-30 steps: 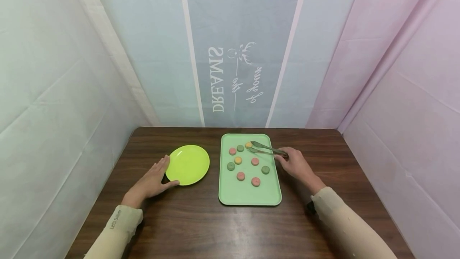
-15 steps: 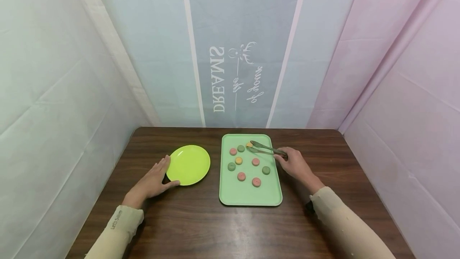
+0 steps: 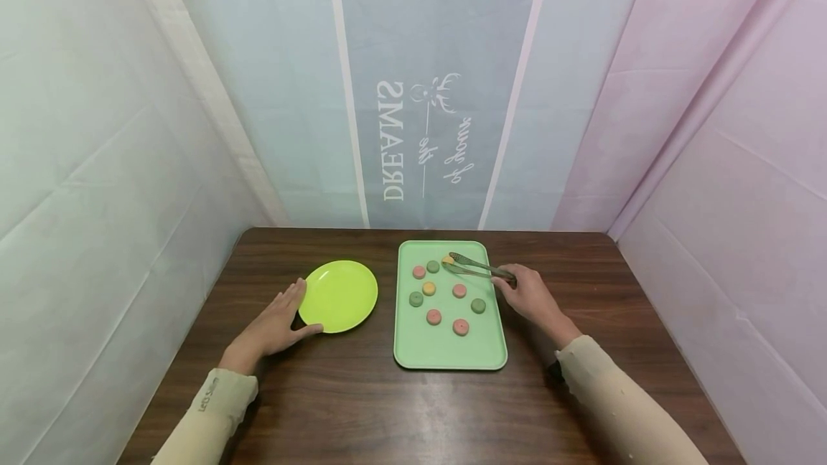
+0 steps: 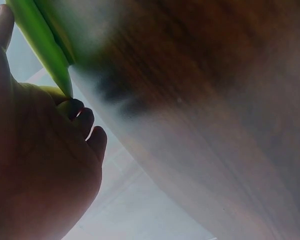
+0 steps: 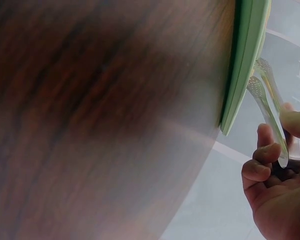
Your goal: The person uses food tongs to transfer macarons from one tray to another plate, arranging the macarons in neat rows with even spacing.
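Note:
In the head view my left hand (image 3: 274,323) rests at the left rim of a lime-green plate (image 3: 341,296), fingers extended along the edge and thumb spread to its near side. The left wrist view shows the fingertips right at the rim of the plate (image 4: 42,42). My right hand (image 3: 528,296) grips metal tongs (image 3: 466,261) with perforated tips. The two tips stand apart, one on either side of a yellow macaron (image 3: 446,261) at the top of a pale green tray (image 3: 446,359). In the right wrist view, thumb and fingers hold the tongs (image 5: 271,112) near the bend.
More macarons lie scattered on the tray: another yellow one (image 3: 428,288), several pink ones, such as the pink macaron (image 3: 460,327), and green ones, such as the green macaron (image 3: 477,306). The dark wooden table (image 3: 362,407) is enclosed by fabric curtains (image 3: 426,20).

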`<state>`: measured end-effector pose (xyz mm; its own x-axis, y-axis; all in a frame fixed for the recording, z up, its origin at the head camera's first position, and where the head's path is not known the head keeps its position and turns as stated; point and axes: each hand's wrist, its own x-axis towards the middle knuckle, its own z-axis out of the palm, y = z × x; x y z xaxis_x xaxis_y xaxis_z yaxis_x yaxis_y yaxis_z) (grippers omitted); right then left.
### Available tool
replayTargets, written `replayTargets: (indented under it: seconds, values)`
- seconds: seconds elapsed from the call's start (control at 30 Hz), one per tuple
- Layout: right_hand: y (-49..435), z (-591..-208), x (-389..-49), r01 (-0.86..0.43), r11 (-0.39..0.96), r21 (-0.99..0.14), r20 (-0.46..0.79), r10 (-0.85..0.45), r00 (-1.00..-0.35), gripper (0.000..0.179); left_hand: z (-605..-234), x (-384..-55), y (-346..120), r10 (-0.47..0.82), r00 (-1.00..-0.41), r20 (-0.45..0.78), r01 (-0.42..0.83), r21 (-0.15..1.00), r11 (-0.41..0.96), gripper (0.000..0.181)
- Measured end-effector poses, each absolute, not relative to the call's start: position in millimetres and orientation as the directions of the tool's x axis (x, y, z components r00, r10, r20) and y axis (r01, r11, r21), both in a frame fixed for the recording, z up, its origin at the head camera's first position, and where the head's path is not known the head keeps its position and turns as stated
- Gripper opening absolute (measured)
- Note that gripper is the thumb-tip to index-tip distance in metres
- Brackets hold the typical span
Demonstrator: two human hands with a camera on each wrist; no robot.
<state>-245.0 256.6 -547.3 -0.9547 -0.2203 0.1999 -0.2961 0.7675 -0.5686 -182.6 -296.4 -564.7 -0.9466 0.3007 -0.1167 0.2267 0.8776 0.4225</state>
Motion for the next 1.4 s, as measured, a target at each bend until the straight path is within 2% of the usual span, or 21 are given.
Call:
replayTargets:
  seconds: [1.4]
  values:
    - [248,-531,-237,-0.325,0.736,-0.594,0.236,-0.227,-0.945,0.037,-553,-183,-297,0.322,-0.939,-0.122,0.239,0.441,0.865,0.120]
